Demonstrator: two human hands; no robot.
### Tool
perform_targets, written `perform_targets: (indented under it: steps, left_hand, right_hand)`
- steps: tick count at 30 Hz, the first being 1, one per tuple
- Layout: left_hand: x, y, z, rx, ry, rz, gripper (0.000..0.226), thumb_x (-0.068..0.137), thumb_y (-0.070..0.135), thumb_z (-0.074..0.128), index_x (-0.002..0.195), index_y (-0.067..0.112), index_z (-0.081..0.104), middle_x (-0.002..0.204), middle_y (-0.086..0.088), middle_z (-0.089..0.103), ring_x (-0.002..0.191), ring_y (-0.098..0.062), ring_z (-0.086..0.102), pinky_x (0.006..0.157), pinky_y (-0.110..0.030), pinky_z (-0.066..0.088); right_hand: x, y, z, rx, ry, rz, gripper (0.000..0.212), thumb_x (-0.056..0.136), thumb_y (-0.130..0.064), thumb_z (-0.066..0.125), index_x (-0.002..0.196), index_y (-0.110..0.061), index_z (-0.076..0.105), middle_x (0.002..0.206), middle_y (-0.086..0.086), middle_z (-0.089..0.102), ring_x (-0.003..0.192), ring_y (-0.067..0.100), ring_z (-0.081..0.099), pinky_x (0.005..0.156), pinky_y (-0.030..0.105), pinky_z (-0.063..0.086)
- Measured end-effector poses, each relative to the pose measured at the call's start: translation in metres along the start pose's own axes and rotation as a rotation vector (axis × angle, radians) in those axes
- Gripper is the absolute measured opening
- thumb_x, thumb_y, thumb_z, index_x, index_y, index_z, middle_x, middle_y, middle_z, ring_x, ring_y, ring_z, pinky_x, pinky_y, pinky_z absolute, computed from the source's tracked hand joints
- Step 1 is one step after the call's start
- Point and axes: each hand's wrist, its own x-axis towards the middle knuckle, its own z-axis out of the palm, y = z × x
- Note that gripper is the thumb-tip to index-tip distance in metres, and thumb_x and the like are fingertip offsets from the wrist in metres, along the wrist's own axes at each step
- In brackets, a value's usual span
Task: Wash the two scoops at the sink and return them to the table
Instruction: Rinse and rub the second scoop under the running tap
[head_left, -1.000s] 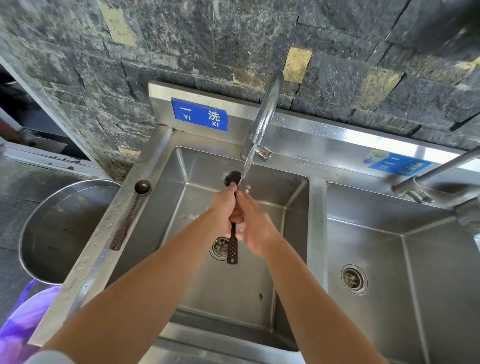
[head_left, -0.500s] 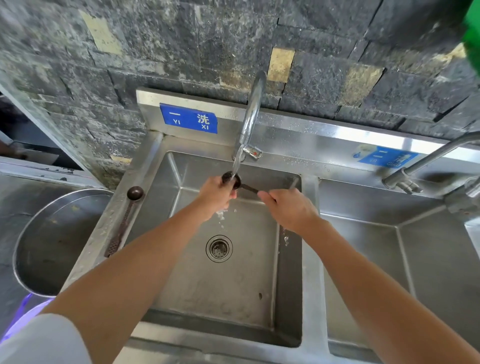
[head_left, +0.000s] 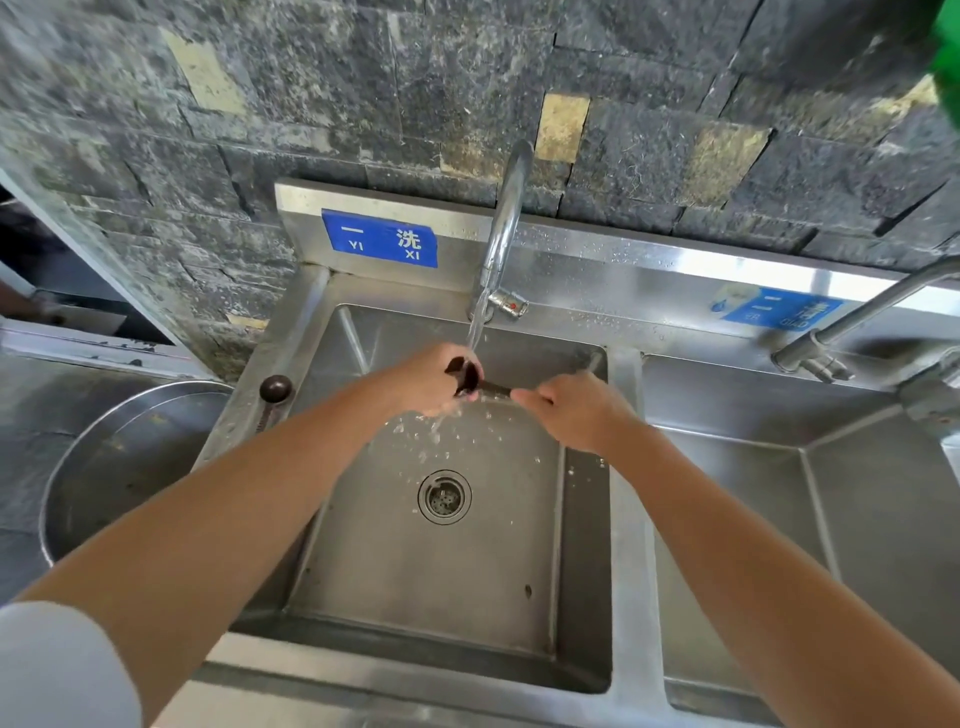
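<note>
A dark brown scoop (head_left: 470, 378) lies level under the running tap (head_left: 503, 236), over the left basin (head_left: 441, 561). My left hand (head_left: 428, 382) grips its round bowl, fingers curled around it in the water stream. My right hand (head_left: 574, 410) holds the handle end, which is mostly hidden in my fist. Water splashes down below my left hand. The second dark scoop (head_left: 274, 393) rests on the sink's left rim, bowl toward the wall, its handle partly hidden behind my left forearm.
A large round steel basin (head_left: 104, 467) stands left of the sink. A second sink basin (head_left: 831, 519) with its own tap (head_left: 852, 325) lies to the right. A dark stone wall rises close behind. The drain (head_left: 444, 496) sits mid-basin.
The scoop has turned from hanging upright to lying level. My right hand slid out to the handle end and my left closed around the bowl. More water splashes now.
</note>
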Motion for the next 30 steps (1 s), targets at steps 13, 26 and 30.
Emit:
perform_targets:
  steps: [13, 26, 30]
  left_hand:
    - [0.008, -0.013, 0.014, -0.505, -0.103, -0.141, 0.034, 0.094, -0.014, 0.035, 0.098, 0.007, 0.061, 0.074, -0.011, 0.061, 0.038, -0.008, 0.035, 0.033, -0.020, 0.025]
    - [0.022, 0.011, 0.043, -0.756, 0.394, -0.276, 0.016, 0.098, 0.016, 0.052, 0.091, 0.019, 0.066, 0.077, -0.002, 0.074, 0.039, -0.008, 0.039, 0.038, -0.021, 0.029]
    - [-0.001, -0.002, 0.008, -0.360, -0.100, -0.133, 0.034, 0.094, -0.010, 0.038, 0.101, 0.012, 0.063, 0.077, -0.011, 0.065, 0.041, -0.008, 0.037, 0.035, -0.020, 0.026]
  right_hand:
    - [-0.016, -0.016, 0.023, 0.208, -0.035, 0.131, 0.062, 0.093, -0.069, 0.030, 0.059, -0.020, 0.049, 0.057, -0.004, 0.051, 0.048, 0.015, 0.051, 0.052, 0.024, 0.043]
    - [-0.028, -0.070, 0.056, 1.417, -0.293, 0.517, 0.062, 0.097, -0.059, 0.043, 0.050, -0.018, 0.048, 0.043, -0.005, 0.031, 0.033, 0.012, 0.023, 0.036, 0.019, 0.022]
    - [-0.021, -0.018, 0.028, 0.199, 0.054, 0.109, 0.062, 0.095, -0.067, 0.028, 0.055, -0.027, 0.052, 0.056, -0.004, 0.055, 0.048, 0.011, 0.054, 0.053, 0.023, 0.046]
